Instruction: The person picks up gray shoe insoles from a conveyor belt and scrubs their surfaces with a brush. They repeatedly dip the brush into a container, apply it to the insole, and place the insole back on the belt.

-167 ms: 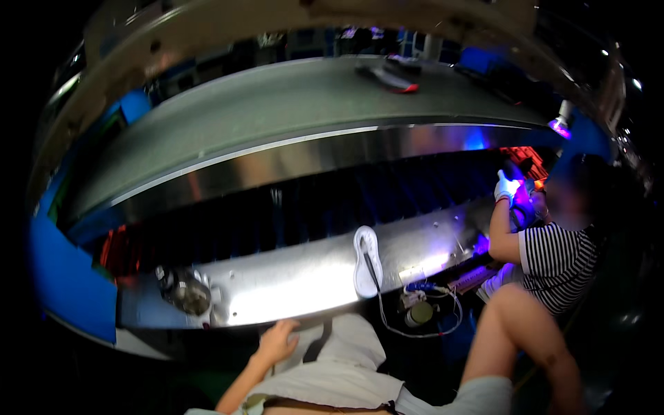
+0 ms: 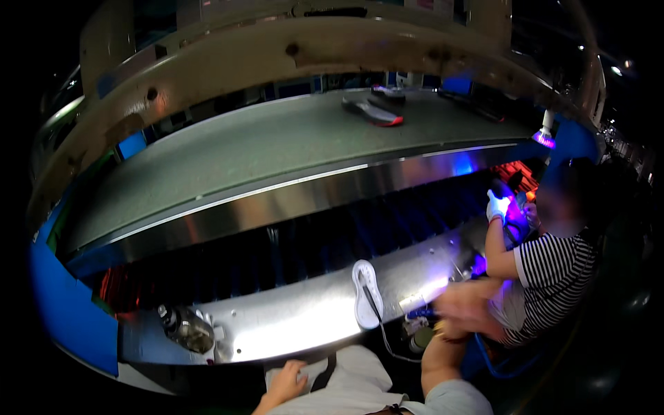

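Observation:
My left hand (image 2: 287, 382) rests on my pale-clothed lap by the bench's front edge, fingers loosely bent, thumb apart, holding nothing. My right hand (image 2: 470, 308) is stretched out to the right, smeared by motion, between the bench and a co-worker; its fingers cannot be made out. A white, sole-shaped piece (image 2: 366, 294) lies on the metal ledge (image 2: 290, 318) ahead of me, with a dark strip on it and a pale cable leading off its lower end. On the ledge's left lies a clear bottle with a dark cap (image 2: 187, 328).
A green conveyor belt (image 2: 228, 155) runs behind a dark slot and carries dark shoe parts with red tips (image 2: 373, 111). At right, a co-worker in a striped shirt (image 2: 553, 277) holds a dark item under purple light. A blue plug (image 2: 420, 313) is beside my right hand.
My right arm was bent at the right with its hand out of sight; now the hand has swung into view. The picture has shifted, and the left hand stays on my lap.

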Demonstrator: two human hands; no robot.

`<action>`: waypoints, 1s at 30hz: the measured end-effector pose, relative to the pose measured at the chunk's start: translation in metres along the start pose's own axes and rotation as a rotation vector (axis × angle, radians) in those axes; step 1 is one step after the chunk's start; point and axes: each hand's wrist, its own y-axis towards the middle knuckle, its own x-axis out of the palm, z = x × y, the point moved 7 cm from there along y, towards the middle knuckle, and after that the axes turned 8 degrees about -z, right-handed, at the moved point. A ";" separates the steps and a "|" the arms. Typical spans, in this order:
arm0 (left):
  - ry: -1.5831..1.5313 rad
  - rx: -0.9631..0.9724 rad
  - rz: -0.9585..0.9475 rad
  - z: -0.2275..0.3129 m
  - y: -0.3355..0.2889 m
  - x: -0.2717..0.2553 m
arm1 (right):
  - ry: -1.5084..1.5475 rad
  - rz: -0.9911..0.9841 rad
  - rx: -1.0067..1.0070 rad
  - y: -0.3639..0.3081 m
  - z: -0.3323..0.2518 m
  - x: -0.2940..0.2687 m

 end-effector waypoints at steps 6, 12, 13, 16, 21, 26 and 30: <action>0.261 -0.041 0.243 -0.008 -0.020 -0.009 | -0.153 -0.105 1.268 -0.131 0.198 0.022; 0.209 -0.156 0.394 -0.074 0.033 0.001 | -0.898 -0.142 0.955 -0.064 0.166 -0.052; 0.216 -0.139 0.429 -0.069 0.045 -0.006 | -1.030 -0.050 0.819 -0.031 0.156 -0.076; 0.341 -0.186 0.405 -0.072 0.084 0.001 | -1.285 0.284 0.553 0.046 0.126 -0.140; 0.368 -0.238 0.370 -0.081 0.081 0.007 | -2.146 -0.175 0.528 0.122 0.146 -0.236; 0.436 -0.227 0.347 -0.079 0.087 0.012 | -2.542 -0.276 1.046 0.132 0.161 -0.329; 0.427 -0.222 0.341 -0.079 0.088 0.015 | -2.585 -0.295 1.253 0.125 0.167 -0.355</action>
